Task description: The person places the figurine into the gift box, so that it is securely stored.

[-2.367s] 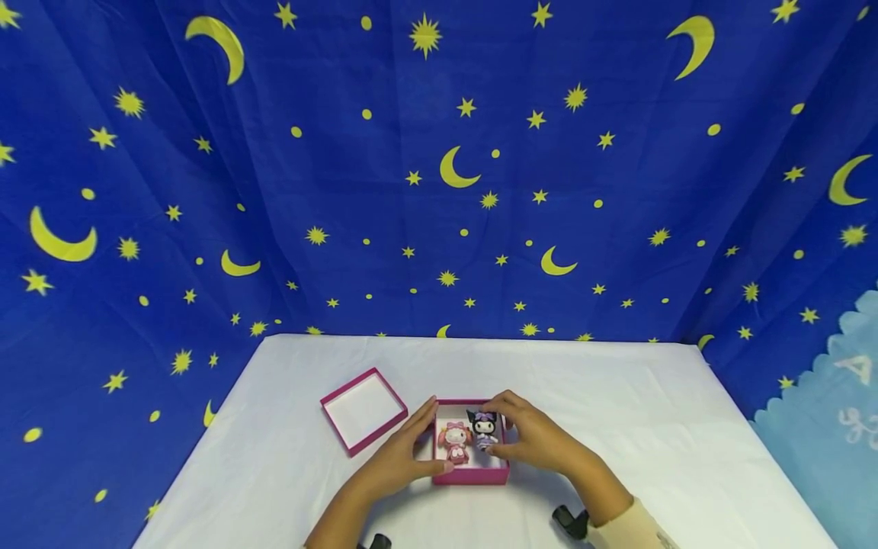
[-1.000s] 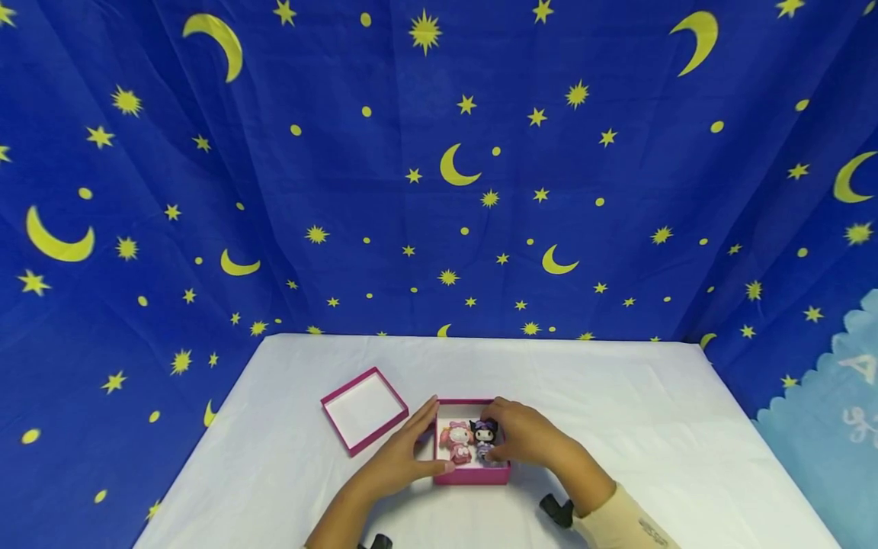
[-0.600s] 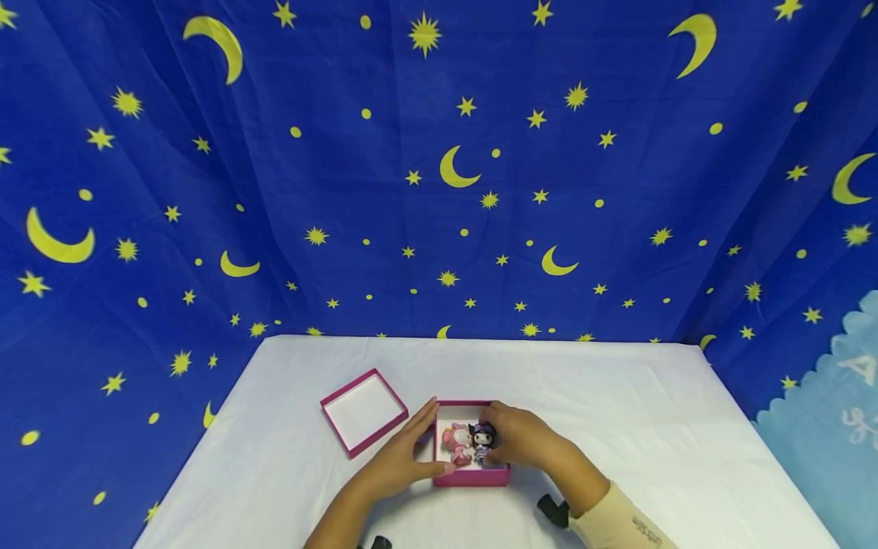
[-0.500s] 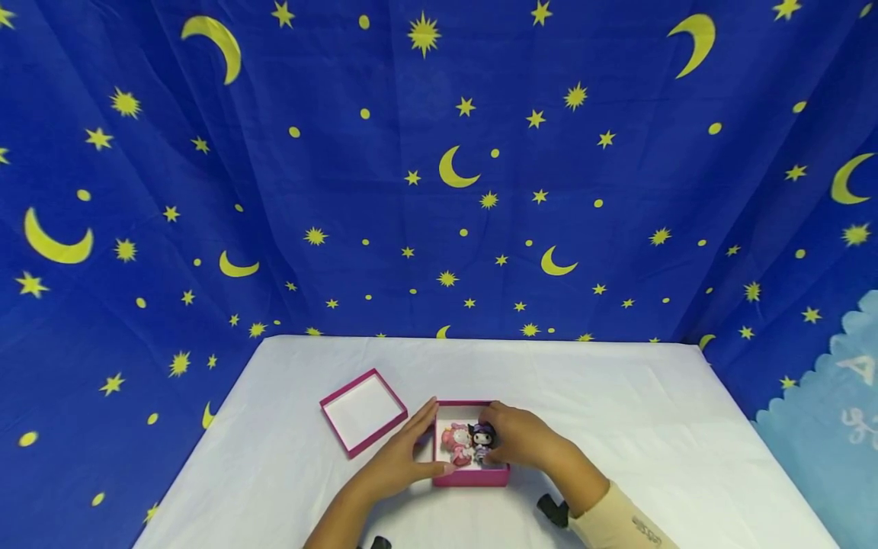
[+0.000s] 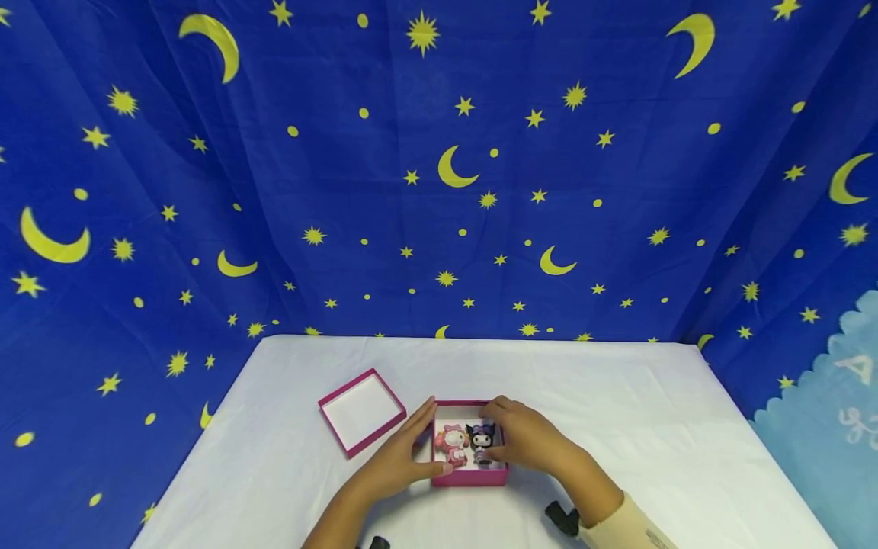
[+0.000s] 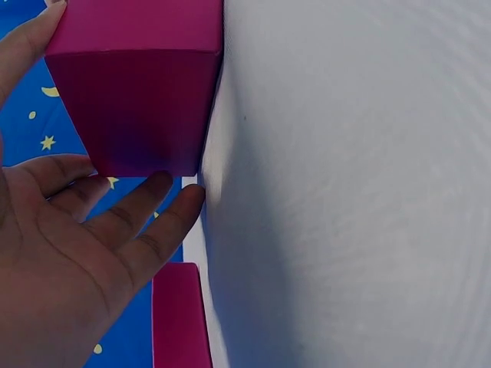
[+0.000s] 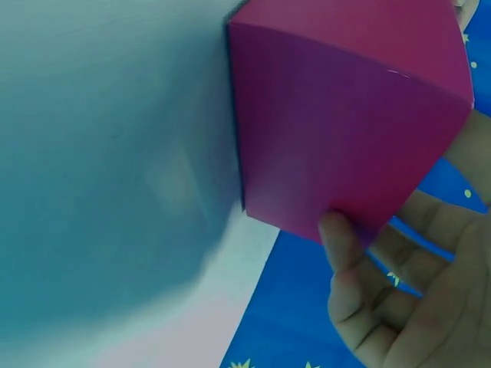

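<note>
Pink figurine [image 5: 453, 444], dark figurine [image 5: 481, 440], in box [image 5: 469, 479] between hands [image 5: 392, 462] [image 5: 533, 437]

box [image 5: 469, 478] on tabletop [image 5: 604, 412]; box lid [image 5: 362, 414] left of box; inside box: My Melody figurine [image 5: 453, 444] left, Kuromi figurine [image 5: 482, 440] right

A white-covered table [image 5: 617, 427] — on it, an open magenta box [image 5: 473, 479] and, just beside, a shallow lid [image 5: 363, 414].

White "A" [image 5: 855, 368] on pale blue cloth [image 5: 805, 465]; script [image 5: 859, 425] below unclear
</note>
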### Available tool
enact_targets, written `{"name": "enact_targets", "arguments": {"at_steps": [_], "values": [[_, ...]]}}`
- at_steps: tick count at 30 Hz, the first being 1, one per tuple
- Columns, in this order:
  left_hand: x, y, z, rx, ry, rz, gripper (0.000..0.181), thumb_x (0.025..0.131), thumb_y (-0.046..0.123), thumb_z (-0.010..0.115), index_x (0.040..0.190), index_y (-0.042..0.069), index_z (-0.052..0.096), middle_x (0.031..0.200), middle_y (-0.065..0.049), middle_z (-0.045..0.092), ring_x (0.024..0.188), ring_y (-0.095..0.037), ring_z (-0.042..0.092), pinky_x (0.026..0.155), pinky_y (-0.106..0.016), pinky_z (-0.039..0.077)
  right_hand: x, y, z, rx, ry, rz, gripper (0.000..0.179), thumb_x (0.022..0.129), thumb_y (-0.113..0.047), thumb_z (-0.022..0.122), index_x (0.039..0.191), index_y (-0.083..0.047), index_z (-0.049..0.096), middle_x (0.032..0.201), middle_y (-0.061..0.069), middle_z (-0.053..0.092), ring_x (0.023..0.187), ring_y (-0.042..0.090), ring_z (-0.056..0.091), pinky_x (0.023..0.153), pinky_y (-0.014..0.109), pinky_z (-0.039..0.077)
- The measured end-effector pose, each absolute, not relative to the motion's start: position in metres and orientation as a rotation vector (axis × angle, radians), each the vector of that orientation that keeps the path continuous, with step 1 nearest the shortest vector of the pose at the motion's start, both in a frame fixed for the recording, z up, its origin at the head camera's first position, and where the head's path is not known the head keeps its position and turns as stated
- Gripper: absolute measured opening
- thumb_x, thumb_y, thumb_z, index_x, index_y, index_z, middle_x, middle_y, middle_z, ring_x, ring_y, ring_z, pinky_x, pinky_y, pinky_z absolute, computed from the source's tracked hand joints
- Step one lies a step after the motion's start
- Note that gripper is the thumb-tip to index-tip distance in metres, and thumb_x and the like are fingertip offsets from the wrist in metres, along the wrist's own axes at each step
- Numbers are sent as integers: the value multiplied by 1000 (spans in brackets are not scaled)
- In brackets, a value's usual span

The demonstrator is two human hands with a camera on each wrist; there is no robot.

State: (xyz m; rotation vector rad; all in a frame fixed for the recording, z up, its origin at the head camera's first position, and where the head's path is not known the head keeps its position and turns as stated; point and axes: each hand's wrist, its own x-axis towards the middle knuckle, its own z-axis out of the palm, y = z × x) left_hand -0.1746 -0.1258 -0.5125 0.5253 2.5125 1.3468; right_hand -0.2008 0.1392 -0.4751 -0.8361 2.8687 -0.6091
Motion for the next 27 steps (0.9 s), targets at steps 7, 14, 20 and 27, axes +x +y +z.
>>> {"name": "enact_targets", "arguments": {"at_steps": [7,14,20,27], "values": [[-172,-126,-509,539,2598,1327,98,83,47,80,161,18,28,171,1,17,157,-32,20,124,-61,21,-196,149,-476,-816,2877,-730,63,82,-34,84,136,-11,62,136,2,59,126,27,61,107,50,52],[-170,-131,-500,470,2727,1329,86,87,50,76,158,20,38,167,0,30,155,-33,27,124,-60,25,-191,159,-478,-779,2880,-814,68,84,-36,82,143,-16,56,149,1,51,138,29,52,112,51,47],[-172,-142,-495,488,2839,1278,75,91,39,75,153,10,45,163,-10,38,152,-38,32,123,-59,27,-188,171,-482,-752,2829,-851,81,84,-42,81,153,-18,45,162,2,40,146,33,43,115,56,43],[-172,-157,-494,445,2907,1170,61,93,34,72,144,5,56,161,-13,41,149,-41,35,121,-61,31,-186,177,-485,-746,2762,-870,84,85,-48,77,155,-17,43,164,1,37,150,33,38,118,58,38]]}}
